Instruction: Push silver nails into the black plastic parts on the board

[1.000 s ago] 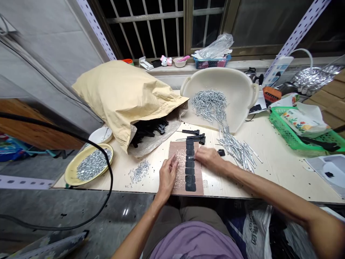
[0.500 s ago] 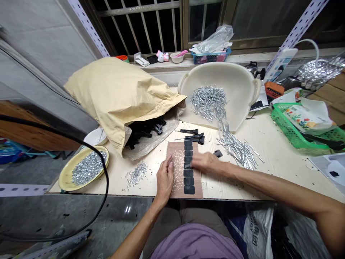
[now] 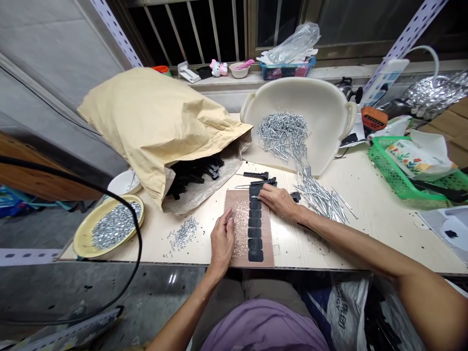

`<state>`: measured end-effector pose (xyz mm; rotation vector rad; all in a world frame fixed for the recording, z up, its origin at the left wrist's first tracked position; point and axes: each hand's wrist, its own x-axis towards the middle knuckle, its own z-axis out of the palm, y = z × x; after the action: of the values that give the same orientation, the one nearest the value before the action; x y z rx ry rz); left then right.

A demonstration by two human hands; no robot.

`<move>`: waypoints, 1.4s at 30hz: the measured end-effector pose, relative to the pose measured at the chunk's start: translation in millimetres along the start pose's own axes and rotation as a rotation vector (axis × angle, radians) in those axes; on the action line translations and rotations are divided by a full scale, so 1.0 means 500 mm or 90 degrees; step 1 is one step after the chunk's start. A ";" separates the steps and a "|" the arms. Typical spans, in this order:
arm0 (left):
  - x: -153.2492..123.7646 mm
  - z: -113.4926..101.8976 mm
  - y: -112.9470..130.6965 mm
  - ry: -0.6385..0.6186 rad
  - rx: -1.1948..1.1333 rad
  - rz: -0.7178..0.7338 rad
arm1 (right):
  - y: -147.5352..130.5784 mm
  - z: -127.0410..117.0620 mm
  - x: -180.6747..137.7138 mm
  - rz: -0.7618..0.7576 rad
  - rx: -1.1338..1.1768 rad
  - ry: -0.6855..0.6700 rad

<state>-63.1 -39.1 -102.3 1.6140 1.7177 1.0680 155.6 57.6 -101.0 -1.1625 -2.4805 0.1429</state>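
A brown board (image 3: 239, 251) lies at the table's front edge, with a column of black rounded pads (image 3: 255, 233) along it and pale specks beside them. My left hand (image 3: 221, 243) rests on the board's left edge, fingers stretched out and holding nothing. Over the upper pads, my right hand (image 3: 278, 202) has its fingertips pinched together; a small pale sliver shows by them, too small to name. Black plastic pieces with thin metal pins (image 3: 256, 175) lie just beyond the board. Right of it is a heap of loose metal pins (image 3: 321, 197).
A cream basin (image 3: 325, 112) holds more pins. The yellow sack (image 3: 157, 117) at left spills black pieces. Small clear bits (image 3: 183, 234) lie near a yellow dish (image 3: 78, 243). A green basket (image 3: 387, 168) stands right; a black cable (image 3: 140, 239) hangs at left.
My right hand has moved away from me, from the middle pads up to the top ones. My left hand stays on the board's edge. The view has shifted slightly.
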 end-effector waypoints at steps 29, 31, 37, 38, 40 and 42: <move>-0.032 -0.054 -0.012 0.040 0.069 0.087 | 0.054 0.028 0.156 0.063 -0.091 -0.003; -0.029 -0.096 -0.035 0.099 0.158 0.087 | 0.059 0.056 0.192 0.061 -0.108 -0.044; 0.003 -0.182 -0.103 0.087 0.515 0.068 | 0.054 0.083 0.211 0.071 -0.152 -0.074; 0.010 -0.183 -0.110 0.062 0.550 0.076 | 0.053 0.078 0.206 0.067 -0.149 -0.052; 0.022 -0.180 -0.119 0.014 0.591 0.104 | 0.050 0.061 0.193 0.058 -0.132 0.020; 0.033 -0.175 -0.125 -0.022 0.602 0.132 | 0.043 0.034 0.178 0.048 -0.108 0.107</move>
<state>-171.9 -36.5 -105.5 2.3706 2.2259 0.2558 113.1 140.1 -94.6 -1.2809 -2.3386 -0.1429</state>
